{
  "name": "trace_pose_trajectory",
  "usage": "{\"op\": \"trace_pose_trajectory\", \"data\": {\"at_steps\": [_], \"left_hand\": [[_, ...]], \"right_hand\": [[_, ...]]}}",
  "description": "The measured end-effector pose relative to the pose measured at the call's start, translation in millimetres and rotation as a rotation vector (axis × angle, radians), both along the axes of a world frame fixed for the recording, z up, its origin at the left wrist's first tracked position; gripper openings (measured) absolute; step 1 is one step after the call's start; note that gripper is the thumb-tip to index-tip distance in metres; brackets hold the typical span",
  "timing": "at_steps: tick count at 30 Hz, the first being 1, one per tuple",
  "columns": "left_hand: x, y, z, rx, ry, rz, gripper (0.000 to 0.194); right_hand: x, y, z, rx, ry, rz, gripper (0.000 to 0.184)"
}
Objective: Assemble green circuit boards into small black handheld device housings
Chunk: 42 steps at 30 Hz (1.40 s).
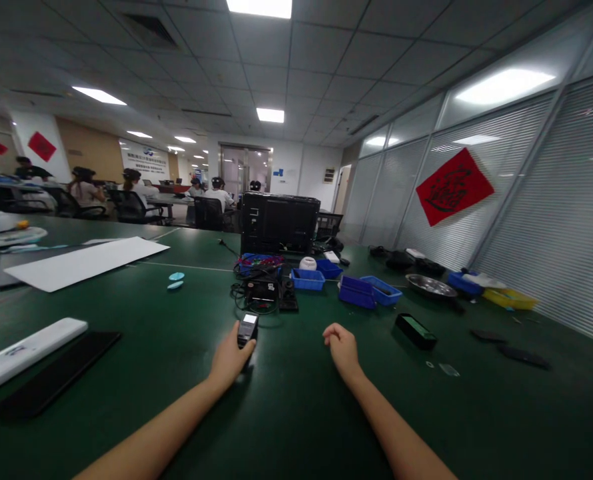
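My left hand (231, 353) is wrapped round a small black box-shaped device (247, 327) with a white label or lit screen on its top. Its exact kind cannot be made out. The device is upright at the middle of the green table (286, 413), just in front of a black unit with tangled cables (261, 291). To the right, my right hand (342, 348) hovers over or rests on the table with its fingers curled in; nothing shows in it. A black case with a green top (416, 331) lies farther right of that hand.
Blue bins (307, 279) and a white ball (307, 264) stand ahead, before a large black monitor (280, 221). A metal bowl (430, 286) and yellow tray (510, 298) are at right. A white bar (31, 350) and black slab (56, 373) lie left. People sit beyond.
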<state>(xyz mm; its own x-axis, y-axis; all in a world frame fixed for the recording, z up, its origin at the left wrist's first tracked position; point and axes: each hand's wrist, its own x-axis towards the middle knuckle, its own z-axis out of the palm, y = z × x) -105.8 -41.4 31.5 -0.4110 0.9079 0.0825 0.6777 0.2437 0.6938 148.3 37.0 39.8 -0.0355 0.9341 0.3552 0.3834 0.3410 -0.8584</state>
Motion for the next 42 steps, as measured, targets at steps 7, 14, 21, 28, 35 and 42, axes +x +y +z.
{"op": "trace_pose_trajectory", "data": {"at_steps": [7,14,21,28,35,42], "left_hand": [[73.0,27.1,-7.0,0.022,-0.104,-0.147,0.069],[95.1,34.5,-20.6,0.146,-0.342,-0.246,0.060],[76.8,34.7,-17.1,0.207,-0.810,-0.320,0.052],[78.9,34.5,-18.2,0.145,-0.761,-0.370,0.051],[78.0,29.4,-12.9,0.131,-0.702,-0.373,0.053],[76.9,31.2,-16.2,0.130,-0.669,-0.412,0.048]], "right_hand": [[-5.3,-6.7,-0.2,0.010,-0.052,0.024,0.018],[-17.1,-12.2,-6.0,0.043,-0.070,-0.012,0.026],[-52.9,-34.8,-17.8,0.089,-0.510,-0.005,0.070],[-35.6,-15.8,-9.8,-0.038,-0.704,-0.117,0.072],[21.3,16.7,-0.8,-0.235,-0.744,-0.301,0.073],[57.7,27.7,6.5,-0.351,-0.726,-0.382,0.066]]}}
